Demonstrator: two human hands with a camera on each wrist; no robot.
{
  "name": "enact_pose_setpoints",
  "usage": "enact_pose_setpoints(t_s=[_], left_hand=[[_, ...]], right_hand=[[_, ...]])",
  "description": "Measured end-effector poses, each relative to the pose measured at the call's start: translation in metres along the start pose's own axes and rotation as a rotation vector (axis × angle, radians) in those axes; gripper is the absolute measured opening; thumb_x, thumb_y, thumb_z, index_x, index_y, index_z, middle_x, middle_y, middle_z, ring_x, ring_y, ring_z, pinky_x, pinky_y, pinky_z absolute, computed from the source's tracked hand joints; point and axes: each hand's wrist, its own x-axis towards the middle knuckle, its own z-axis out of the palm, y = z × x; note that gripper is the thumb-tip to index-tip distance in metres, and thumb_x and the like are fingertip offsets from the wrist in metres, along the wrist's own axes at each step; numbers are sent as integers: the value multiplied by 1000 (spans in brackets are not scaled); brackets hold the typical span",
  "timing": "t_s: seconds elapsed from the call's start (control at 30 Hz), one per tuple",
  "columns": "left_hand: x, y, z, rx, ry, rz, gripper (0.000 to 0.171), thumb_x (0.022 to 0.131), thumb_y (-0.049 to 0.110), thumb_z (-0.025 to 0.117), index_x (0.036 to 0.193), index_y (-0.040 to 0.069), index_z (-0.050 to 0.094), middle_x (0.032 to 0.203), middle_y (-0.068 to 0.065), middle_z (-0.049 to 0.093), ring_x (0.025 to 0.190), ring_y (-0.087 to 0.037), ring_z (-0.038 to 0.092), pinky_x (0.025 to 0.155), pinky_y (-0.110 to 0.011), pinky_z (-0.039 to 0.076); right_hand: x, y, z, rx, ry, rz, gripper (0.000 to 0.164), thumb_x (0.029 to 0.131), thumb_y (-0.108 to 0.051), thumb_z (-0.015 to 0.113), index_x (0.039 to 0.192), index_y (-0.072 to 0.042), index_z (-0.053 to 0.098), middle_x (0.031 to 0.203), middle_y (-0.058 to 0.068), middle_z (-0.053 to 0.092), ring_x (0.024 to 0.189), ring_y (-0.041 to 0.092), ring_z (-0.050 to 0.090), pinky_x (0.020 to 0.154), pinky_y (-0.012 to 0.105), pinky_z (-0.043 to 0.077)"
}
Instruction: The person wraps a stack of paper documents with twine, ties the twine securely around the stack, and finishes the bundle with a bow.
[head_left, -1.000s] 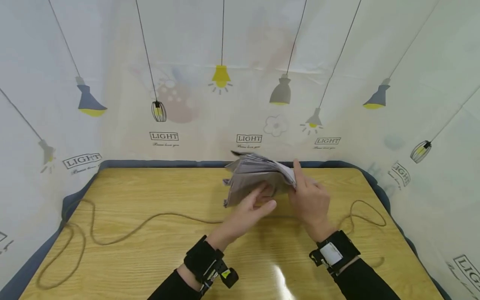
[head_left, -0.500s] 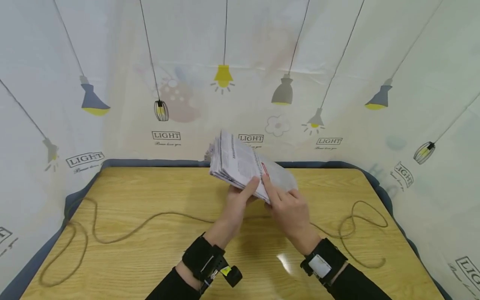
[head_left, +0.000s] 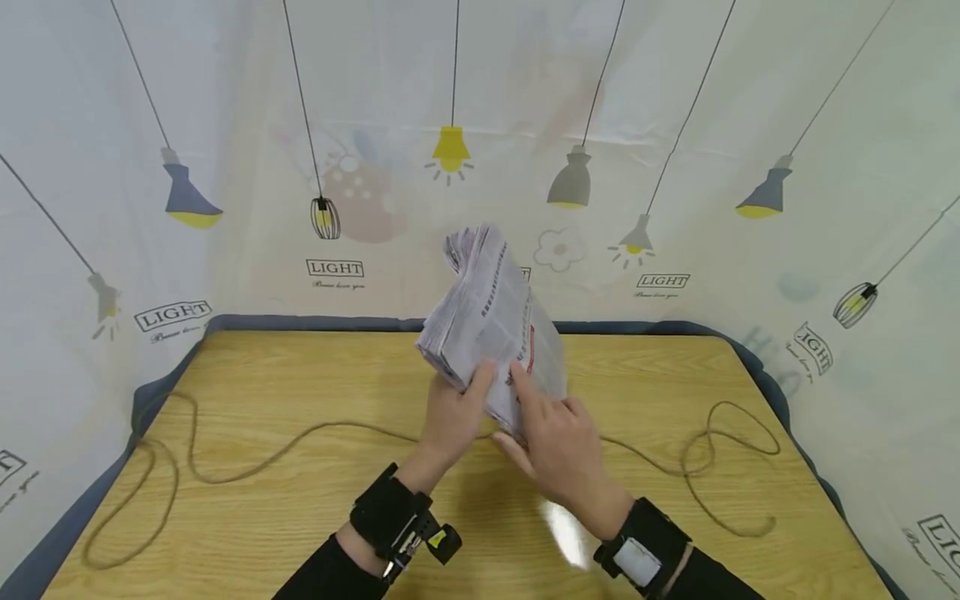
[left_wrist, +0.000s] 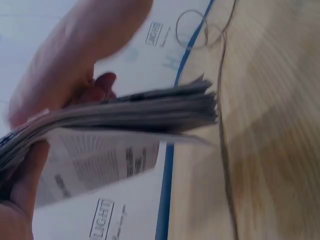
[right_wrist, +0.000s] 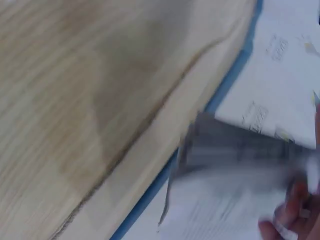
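Observation:
A thick stack of folded newspapers (head_left: 487, 317) is held up over the far middle of the table, tilted with a printed face toward me. My left hand (head_left: 453, 412) grips its lower left edge, thumb on the printed face and other fingers hidden underneath. My right hand (head_left: 562, 446) holds the lower right corner, its index finger on the page and thumb near the bottom corner. In the left wrist view the layered edges of the newspapers (left_wrist: 160, 112) show between the hands. The right wrist view is blurred, with fingers (right_wrist: 290, 212) beside the newspapers (right_wrist: 225, 155).
A long thin brown rope (head_left: 315, 429) runs across the wooden table (head_left: 285, 533) behind and below the hands, with loose loops at both ends. A white cloth printed with lamps (head_left: 450, 150) rises around the table's back and sides, above a dark blue border (head_left: 315, 323).
The newspapers have turned from lying flatter, with a plain grey side showing, to tilting upward with print showing. My left hand, earlier loose below them, now grips their edge; my right hand moved left and down.

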Motion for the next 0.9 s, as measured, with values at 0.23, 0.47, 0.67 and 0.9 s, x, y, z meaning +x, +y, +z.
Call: enact_pose_setpoints(t_s=[0.23, 0.47, 0.67, 0.9], left_hand=[[-1, 31, -32, 68, -205, -42, 35, 100, 15, 49, 134, 10, 47, 119, -17, 62, 98, -26, 65, 76, -40, 56], [-3, 29, -60, 63, -398, -13, 47, 99, 13, 50, 144, 16, 35, 134, -18, 53, 108, -29, 61, 85, -45, 53], [-1, 11, -78, 96, -504, 29, 56, 98, 16, 54, 148, 26, 29, 142, -12, 47, 117, -27, 56, 88, -45, 52], [-6, 10, -99, 172, -498, 6, 57, 96, 17, 57, 146, 23, 31, 139, -14, 49, 115, -29, 57, 89, -48, 51]], right_hand=[[15, 52, -5, 437, -70, 260, 62, 99, -41, 46, 147, -6, 28, 130, 19, 50, 113, 31, 49, 92, 52, 41], [16, 95, 6, 1125, -384, 537, 72, 97, -25, 57, 153, -25, 12, 151, 10, 31, 137, 29, 31, 110, 58, 24], [10, 91, 10, 1390, -424, 568, 63, 94, -12, 59, 148, -18, 27, 129, 13, 50, 116, 28, 50, 97, 39, 43], [4, 68, 14, 1560, -406, 504, 35, 98, -6, 51, 132, -8, 44, 119, 5, 55, 108, 20, 55, 90, 33, 49]])
